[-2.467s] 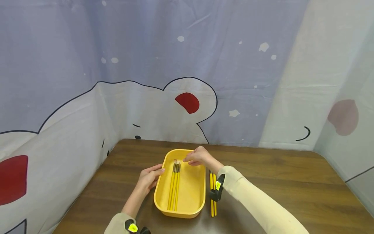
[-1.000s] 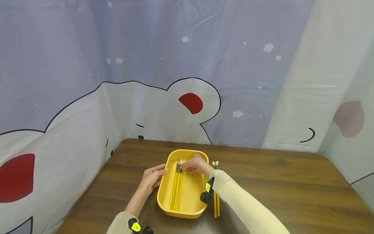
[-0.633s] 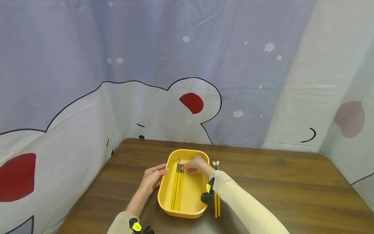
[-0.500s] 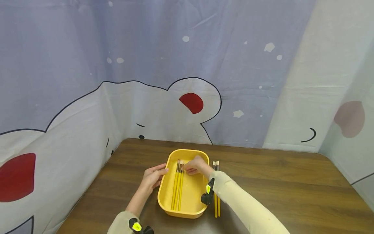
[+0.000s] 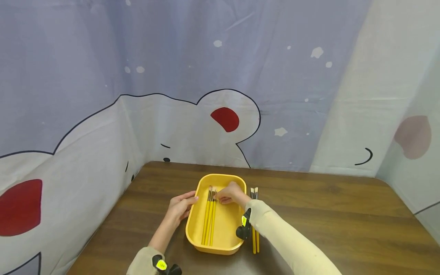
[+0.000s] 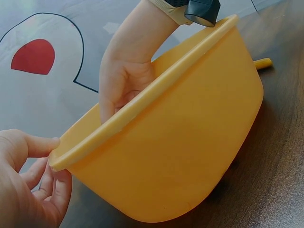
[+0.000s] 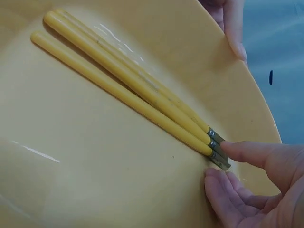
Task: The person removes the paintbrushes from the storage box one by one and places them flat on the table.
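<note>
A yellow plastic tray (image 5: 225,229) rests on the table, and my left hand (image 5: 179,208) grips its left rim, thumb over the edge and fingers beneath, as the left wrist view shows. Three paintbrushes (image 7: 128,85) with yellow handles and metal ferrules lie side by side inside, bristles toward the far end. Reaching into the tray, my right hand (image 5: 233,193) pinches the rightmost brush (image 7: 183,139) at its ferrule between thumb and fingers. The bristle ends are partly hidden by the thumb in the right wrist view.
Two more paintbrushes (image 5: 255,240) lie on the wooden table (image 5: 319,214) just right of the tray, partly under the right sleeve (image 5: 285,233). A printed curtain (image 5: 185,126) hangs behind the table's back edge.
My right hand has moved down and left, from above the tray's far right side to the brushes, and has stayed nearly still there since. My left hand keeps its grip on the rim.
</note>
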Demonstrator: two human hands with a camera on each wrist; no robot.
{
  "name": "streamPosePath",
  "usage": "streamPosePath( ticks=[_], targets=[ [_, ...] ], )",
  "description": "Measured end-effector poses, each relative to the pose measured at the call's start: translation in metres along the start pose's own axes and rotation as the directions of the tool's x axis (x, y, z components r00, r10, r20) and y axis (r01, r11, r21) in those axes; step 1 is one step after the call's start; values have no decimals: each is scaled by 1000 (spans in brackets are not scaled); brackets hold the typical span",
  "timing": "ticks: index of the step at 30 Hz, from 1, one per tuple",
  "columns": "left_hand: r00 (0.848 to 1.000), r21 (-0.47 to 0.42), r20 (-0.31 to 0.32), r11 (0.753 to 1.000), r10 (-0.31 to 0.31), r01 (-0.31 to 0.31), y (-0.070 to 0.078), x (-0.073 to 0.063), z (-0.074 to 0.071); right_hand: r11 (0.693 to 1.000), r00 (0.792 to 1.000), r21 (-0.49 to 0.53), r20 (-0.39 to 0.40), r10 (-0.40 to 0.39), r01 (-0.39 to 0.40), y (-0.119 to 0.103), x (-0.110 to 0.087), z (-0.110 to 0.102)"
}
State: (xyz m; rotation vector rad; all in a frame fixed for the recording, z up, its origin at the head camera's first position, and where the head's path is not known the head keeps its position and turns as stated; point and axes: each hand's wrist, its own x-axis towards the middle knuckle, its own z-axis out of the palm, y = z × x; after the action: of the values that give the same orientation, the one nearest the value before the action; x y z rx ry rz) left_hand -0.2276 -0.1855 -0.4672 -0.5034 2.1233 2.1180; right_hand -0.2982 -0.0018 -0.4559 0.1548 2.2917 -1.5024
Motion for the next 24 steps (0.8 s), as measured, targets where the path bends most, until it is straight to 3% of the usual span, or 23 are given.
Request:
streamPosePath(
  ticks=[13, 24],
  targets=[
    [1000, 0, 11, 1000, 4, -4, 0, 0, 0, 996, 997, -84, -76, -5, -2, 2, 7, 8],
    [1000, -3, 9, 1000, 7, -7, 0, 0, 0, 991, 996, -135, -89, -15, 3, 1, 8, 10]
  ],
)
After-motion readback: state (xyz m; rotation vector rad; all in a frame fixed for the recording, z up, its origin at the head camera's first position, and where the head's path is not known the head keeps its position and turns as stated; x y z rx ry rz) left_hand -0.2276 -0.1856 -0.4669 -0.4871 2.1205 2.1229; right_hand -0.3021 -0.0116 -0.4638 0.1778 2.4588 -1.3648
